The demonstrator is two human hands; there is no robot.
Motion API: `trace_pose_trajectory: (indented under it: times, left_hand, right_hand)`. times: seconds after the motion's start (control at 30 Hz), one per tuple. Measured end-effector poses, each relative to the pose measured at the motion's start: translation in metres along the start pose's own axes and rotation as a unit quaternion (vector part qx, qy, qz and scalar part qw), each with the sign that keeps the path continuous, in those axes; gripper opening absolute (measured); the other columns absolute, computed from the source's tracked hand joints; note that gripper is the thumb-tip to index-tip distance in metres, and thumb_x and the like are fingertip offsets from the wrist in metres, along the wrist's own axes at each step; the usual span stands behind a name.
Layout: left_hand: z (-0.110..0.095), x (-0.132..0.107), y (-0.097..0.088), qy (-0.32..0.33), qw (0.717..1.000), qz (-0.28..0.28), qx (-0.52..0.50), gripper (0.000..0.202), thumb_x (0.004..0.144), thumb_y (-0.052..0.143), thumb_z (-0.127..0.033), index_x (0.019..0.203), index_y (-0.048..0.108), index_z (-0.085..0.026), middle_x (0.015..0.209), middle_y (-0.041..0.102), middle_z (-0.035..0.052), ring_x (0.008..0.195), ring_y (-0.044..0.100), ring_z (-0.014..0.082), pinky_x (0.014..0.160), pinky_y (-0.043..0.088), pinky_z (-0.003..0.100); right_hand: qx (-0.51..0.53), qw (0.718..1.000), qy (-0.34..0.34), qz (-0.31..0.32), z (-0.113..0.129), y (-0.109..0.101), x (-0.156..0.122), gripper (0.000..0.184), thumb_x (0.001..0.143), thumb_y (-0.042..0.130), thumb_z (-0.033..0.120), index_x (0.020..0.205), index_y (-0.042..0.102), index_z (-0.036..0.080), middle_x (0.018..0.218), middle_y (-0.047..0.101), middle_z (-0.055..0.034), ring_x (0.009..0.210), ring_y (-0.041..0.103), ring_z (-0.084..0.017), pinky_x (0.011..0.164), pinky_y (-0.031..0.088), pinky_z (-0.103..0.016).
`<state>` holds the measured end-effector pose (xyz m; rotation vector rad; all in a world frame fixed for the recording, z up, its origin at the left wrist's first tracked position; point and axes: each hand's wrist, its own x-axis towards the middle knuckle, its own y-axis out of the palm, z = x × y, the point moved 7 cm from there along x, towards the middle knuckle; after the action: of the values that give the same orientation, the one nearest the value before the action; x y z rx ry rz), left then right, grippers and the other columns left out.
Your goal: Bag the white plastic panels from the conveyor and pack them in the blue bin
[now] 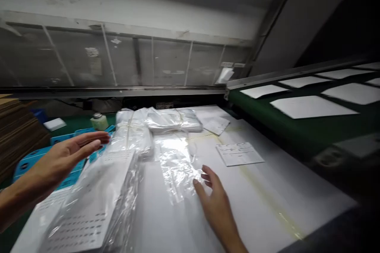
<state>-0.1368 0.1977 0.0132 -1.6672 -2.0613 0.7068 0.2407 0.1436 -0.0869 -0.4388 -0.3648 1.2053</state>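
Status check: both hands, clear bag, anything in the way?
Left hand open, holding nothing visible. Right hand open beside clear bag, contact unclear. Bag lies flat; wrapped bundle at its far end.

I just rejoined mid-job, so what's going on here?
A person's open left hand is near bright blue printed pieces. Their open right hand is beside a flat, clear plastic bag; whether it touches is unclear. Neither visibly holds anything. White printed sheets in clear plastic lie near the left hand; flat white sheets lie on the green belt to the right.
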Motion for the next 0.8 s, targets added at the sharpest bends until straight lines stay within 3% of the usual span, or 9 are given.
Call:
trace_pose_trajectory:
  times: [0.1,0.2,0.27,0.33,0.43,0.53,0.6,0.7,0.8]
  left_hand:
    - [-0.083,-0.004,0.07,0.155,0.967,0.202,-0.01,0.037,0.073,0.063,-0.052,0.104,0.068,-0.032,0.105,0.07,-0.0042,0.1,0.062,0.0254,0.086,0.048,0.032]
    - [-0.16,-0.018,0.154,0.321,0.895,0.308,0.031,0.027,0.08,0.057,-0.046,0.098,0.071,-0.031,0.097,0.072,0.0008,0.089,0.065,0.0246,0.074,0.049,0.029]
    - [-0.212,-0.017,0.21,0.435,0.842,0.314,0.05,0.028,0.084,0.051,-0.043,0.101,0.069,-0.028,0.093,0.072,0.0032,0.082,0.065,0.0235,0.07,0.048,0.029]
    - [-0.265,0.001,0.266,0.505,0.813,0.282,0.061,0.03,0.084,0.05,-0.041,0.101,0.068,-0.023,0.09,0.072,0.0065,0.079,0.065,0.0238,0.066,0.047,0.029]
    - [-0.345,0.054,0.344,0.499,0.835,0.222,0.065,0.034,0.084,0.05,-0.039,0.106,0.065,-0.019,0.101,0.069,0.01,0.091,0.063,0.0257,0.074,0.046,0.03]
    - [-0.416,0.098,0.413,0.494,0.846,0.195,0.046,0.044,0.084,0.05,-0.038,0.12,0.055,-0.013,0.12,0.06,0.0171,0.11,0.055,0.0305,0.089,0.041,0.035]
    - [-0.448,0.117,0.452,0.495,0.847,0.191,0.03,0.053,0.081,0.055,-0.038,0.126,0.049,-0.011,0.132,0.05,0.0196,0.121,0.046,0.0328,0.098,0.034,0.039]
    - [-0.471,0.133,0.498,0.494,0.847,0.198,0.005,0.056,0.076,0.062,-0.039,0.124,0.049,-0.014,0.138,0.044,0.0185,0.128,0.037,0.0341,0.104,0.026,0.044]
    - [-0.478,0.142,0.518,0.477,0.856,0.2,-0.026,0.037,0.078,0.062,-0.037,0.107,0.059,-0.015,0.129,0.053,0.0178,0.123,0.042,0.0352,0.103,0.024,0.048]
  right_hand:
    - [-0.087,0.99,-0.017,-0.106,0.004,-0.085,0.035,0.049,0.086,0.044,0.052,0.122,0.048,0.02,0.111,0.062,-0.0087,0.088,0.062,-0.022,0.075,0.052,-0.035]
    - [-0.167,0.966,-0.063,-0.187,0.035,-0.166,0.066,0.042,0.086,0.046,0.049,0.119,0.05,0.024,0.109,0.063,-0.004,0.096,0.06,-0.02,0.084,0.046,-0.033]
    - [-0.239,0.943,-0.074,-0.218,0.052,-0.216,0.091,0.043,0.084,0.049,0.046,0.122,0.048,0.025,0.114,0.061,-0.0045,0.103,0.057,-0.023,0.089,0.043,-0.037]
    - [-0.312,0.921,-0.058,-0.224,0.059,-0.262,0.123,0.048,0.082,0.052,0.044,0.125,0.047,0.022,0.12,0.058,-0.0099,0.106,0.054,-0.03,0.088,0.041,-0.045]
    - [-0.399,0.896,-0.013,-0.195,0.055,-0.319,0.181,0.05,0.083,0.053,0.04,0.126,0.048,0.014,0.116,0.058,-0.0174,0.105,0.054,-0.035,0.085,0.04,-0.053]
    - [-0.459,0.88,-0.009,-0.12,0.051,-0.35,0.24,0.041,0.087,0.054,0.036,0.123,0.05,0.018,0.118,0.056,-0.0111,0.108,0.054,-0.028,0.091,0.04,-0.052]
    - [-0.481,0.874,-0.024,-0.058,0.048,-0.357,0.277,0.039,0.088,0.056,0.034,0.123,0.05,0.02,0.129,0.05,-0.0083,0.114,0.05,-0.025,0.096,0.039,-0.051]
    - [-0.486,0.873,-0.012,0.026,0.037,-0.361,0.321,0.042,0.086,0.058,0.032,0.125,0.048,0.02,0.133,0.046,-0.0088,0.116,0.049,-0.026,0.095,0.041,-0.051]
    - [-0.474,0.878,0.031,0.062,0.021,-0.366,0.346,0.036,0.086,0.059,0.033,0.119,0.053,0.018,0.123,0.054,-0.0082,0.106,0.056,-0.023,0.088,0.047,-0.046]
